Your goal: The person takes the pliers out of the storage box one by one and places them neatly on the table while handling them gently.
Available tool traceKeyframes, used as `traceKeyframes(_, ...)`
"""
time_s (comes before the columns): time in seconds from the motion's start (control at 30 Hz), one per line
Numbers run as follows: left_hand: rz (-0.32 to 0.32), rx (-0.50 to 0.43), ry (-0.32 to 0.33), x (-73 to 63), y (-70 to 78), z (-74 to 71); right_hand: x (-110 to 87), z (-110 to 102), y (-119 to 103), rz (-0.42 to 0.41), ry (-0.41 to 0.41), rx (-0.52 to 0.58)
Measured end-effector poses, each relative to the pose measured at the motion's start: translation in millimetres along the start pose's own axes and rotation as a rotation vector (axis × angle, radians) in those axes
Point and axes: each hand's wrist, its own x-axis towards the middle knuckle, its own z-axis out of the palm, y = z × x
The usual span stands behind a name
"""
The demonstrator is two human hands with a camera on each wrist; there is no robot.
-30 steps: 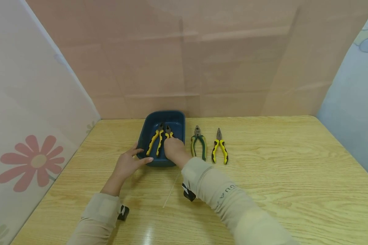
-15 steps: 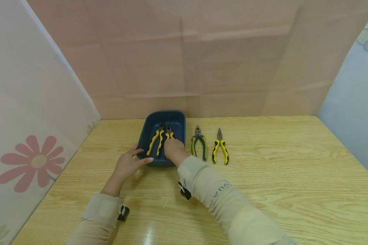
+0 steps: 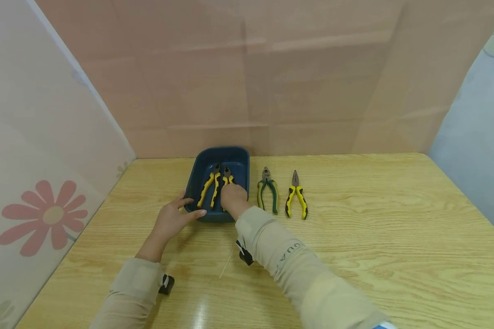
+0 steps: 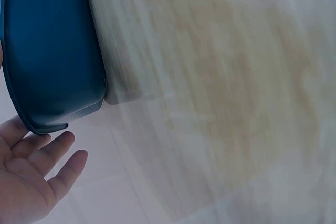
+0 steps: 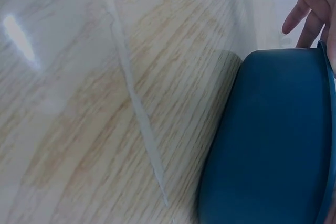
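Note:
A dark blue tray (image 3: 216, 218) stands at the back of the table, its outer wall (image 4: 52, 51) filling the left of the left wrist view. My left hand (image 3: 170, 221) holds the tray's near left corner, thumb over the front rim and fingers along the left side. Inside the tray, my right hand (image 3: 233, 197) grips yellow-and-black pliers (image 3: 227, 172) by the handles; the head points away from me and the lower handles are mostly hidden. Just left of them lies another pair of yellow-and-black pliers (image 3: 217, 169). In the right wrist view the tray's wall hides the gripping fingers.
Right of the tray, green-handled pliers (image 3: 275, 196) and yellow-and-black long-nose pliers (image 3: 295, 179) lie on the wooden table (image 3: 374, 237). A thin pale strip (image 5: 139, 114) lies on the tabletop in front of the tray. A brown-covered wall (image 3: 313, 91) rises behind.
My right forearm has shifted slightly left, while the right hand stays on the pliers in the tray. The left hand and the tray have barely moved.

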Motion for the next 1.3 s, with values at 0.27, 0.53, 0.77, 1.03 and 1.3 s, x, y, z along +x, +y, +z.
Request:
traceKeyframes(0.27, -0.002, 0.0, -0.007, 1.0, -0.4, 1.9, -1.5, -2, 3, -0.014, -0.02, 0.007)
traceKeyframes(0.53, -0.024, -0.018, -0.009, 0.0, -0.3, 2.1, -1.1, -5, 5, -0.003, -0.059, 0.164)
traceKeyframes(0.77, -0.001, -0.009, 0.001, -0.2, -0.1, 0.7, 0.9, -8, 5, 0.057, -0.074, 0.378)
traceKeyframes(1.03, -0.01, 0.0, 0.003, 0.2, -1.1, 0.4, 1.3, -11, 5, 0.112, -0.05, 0.508)
traceKeyframes(1.3, -0.017, -0.015, 0.002, 0.0, -0.7, 0.9, 5.1, -19, 5, 0.216, -0.067, 0.653)
